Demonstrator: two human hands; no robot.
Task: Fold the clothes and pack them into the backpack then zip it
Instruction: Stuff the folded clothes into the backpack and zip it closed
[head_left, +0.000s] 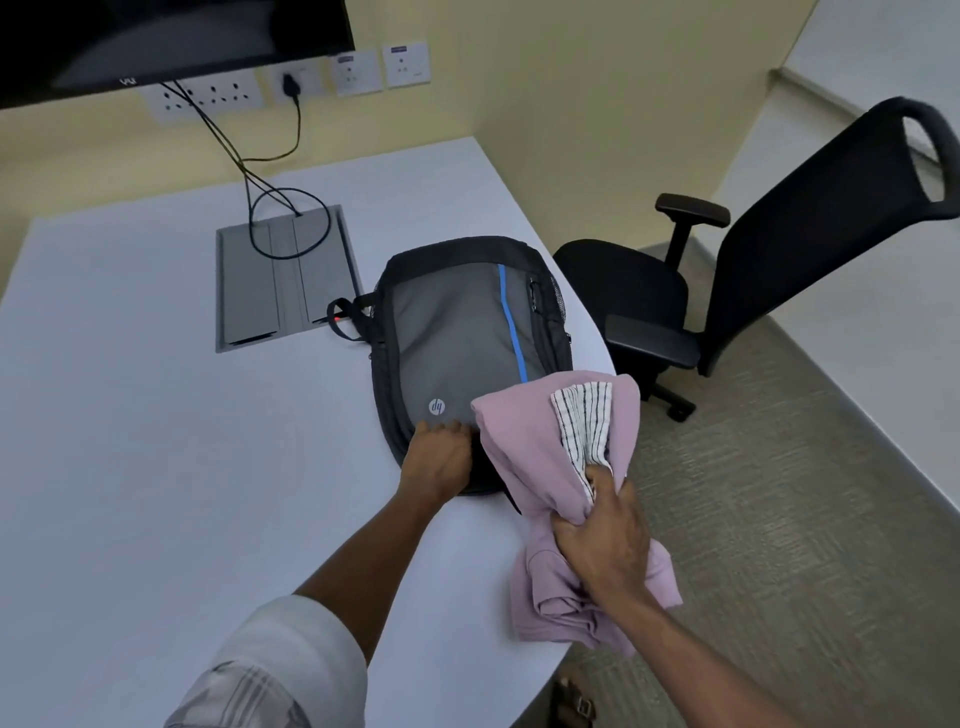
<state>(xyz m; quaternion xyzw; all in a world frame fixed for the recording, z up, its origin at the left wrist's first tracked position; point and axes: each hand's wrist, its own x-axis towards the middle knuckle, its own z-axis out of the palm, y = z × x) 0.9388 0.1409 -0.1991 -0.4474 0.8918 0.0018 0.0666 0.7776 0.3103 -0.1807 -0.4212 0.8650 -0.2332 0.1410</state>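
A grey and black backpack (457, 332) with a blue stripe lies flat on the white table (156, 415), near its right edge. My left hand (439, 457) grips the backpack's near end, fingers curled over its top edge. My right hand (608, 540) grips a bundle of clothes: a folded pink garment (524, 457) with a white, black-striped cloth (584, 415) tucked against it. The bundle hangs over the backpack's near right corner and the table edge. Whether the backpack's zip is open there is hidden by my hand and the clothes.
A grey cable hatch (285, 280) is set into the table behind the backpack, with black cables (270, 182) running up to wall sockets under a dark screen (171, 41). A black office chair (727, 280) stands to the right, beyond the table edge.
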